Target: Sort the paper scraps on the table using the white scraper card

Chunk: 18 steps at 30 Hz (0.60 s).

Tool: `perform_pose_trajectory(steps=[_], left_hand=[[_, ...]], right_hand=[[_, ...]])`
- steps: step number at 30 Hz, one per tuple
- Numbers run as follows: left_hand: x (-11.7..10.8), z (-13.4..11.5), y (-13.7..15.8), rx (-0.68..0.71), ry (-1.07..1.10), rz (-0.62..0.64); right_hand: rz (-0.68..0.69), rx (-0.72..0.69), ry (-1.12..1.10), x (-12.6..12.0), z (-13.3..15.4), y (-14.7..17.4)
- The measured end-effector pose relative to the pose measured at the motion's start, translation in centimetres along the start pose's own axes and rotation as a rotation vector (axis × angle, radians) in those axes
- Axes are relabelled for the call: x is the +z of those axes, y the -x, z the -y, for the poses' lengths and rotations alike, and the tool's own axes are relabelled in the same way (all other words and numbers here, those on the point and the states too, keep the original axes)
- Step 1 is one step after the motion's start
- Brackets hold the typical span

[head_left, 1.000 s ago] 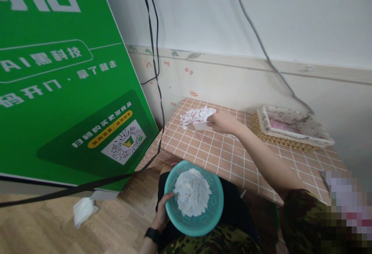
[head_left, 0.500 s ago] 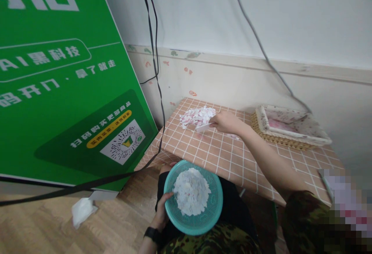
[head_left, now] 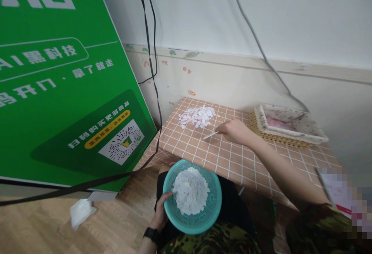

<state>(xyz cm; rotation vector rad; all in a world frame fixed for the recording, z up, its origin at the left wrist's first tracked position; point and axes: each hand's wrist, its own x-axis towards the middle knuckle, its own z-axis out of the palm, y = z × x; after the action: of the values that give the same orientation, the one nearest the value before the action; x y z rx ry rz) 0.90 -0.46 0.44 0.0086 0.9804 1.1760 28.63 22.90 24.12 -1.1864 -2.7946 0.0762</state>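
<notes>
Clearly, the right hand [head_left: 235,132] has its fingers closed together, and between them it pinches a thin white card [head_left: 210,135], which we see almost from its edge. This card is slanted above the counter [head_left: 221,157], near the heap of paper scraps [head_left: 197,116] but apart from it; whether its lower edge touches the cloth, I cannot tell. The scraps are white with some pink, and they lie in a loose heap at the far left part of the counter. The left hand [head_left: 163,207] is bent around the left rim of a teal plastic basket [head_left: 214,203], with the thumb on the inner side; its other fingers are mostly hidden below. Inside this basket is a mound of pale flakes [head_left: 191,190], and the basket is above the person's lap, just beside the counter edge. Farther to the right, a wicker basket [head_left: 279,139] with a flowered lining stands on the counter near the wall. At the left rises a large green panel [head_left: 72,118] with white writing.
</notes>
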Motion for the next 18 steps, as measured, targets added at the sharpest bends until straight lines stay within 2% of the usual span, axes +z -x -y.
perform_pose_trajectory(steps=[3,5,7,10,12,15,18], left_hand=[[0.2,-0.1,0.1,-0.021,-0.011,-0.030],[0.3,-0.2,0.1,-0.031,-0.018,-0.041],[0.3,-0.2,0.1,-0.025,-0.009,-0.030],[0.2,-0.1,-0.1,-0.014,-0.002,-0.010],[0.0,-0.1,-0.1,-0.011,-0.020,-0.028],[-0.1,-0.1,-0.1,-0.006,-0.053,-0.066],[-0.1,-0.1,0.0,0.004,-0.057,-0.071]], right_hand=[[-0.054,0.069,0.055,-0.8,0.1,1.2],[-0.120,0.123,0.034,-0.4,1.1,1.8],[-0.193,0.208,-0.075,1.0,2.4,2.1],[-0.276,0.375,-0.337,4.3,4.1,2.2],[-0.285,0.473,-0.473,6.5,4.6,2.2],[-0.343,0.570,-0.638,8.8,4.1,2.4],[-0.407,0.673,-0.656,9.4,2.1,3.4]])
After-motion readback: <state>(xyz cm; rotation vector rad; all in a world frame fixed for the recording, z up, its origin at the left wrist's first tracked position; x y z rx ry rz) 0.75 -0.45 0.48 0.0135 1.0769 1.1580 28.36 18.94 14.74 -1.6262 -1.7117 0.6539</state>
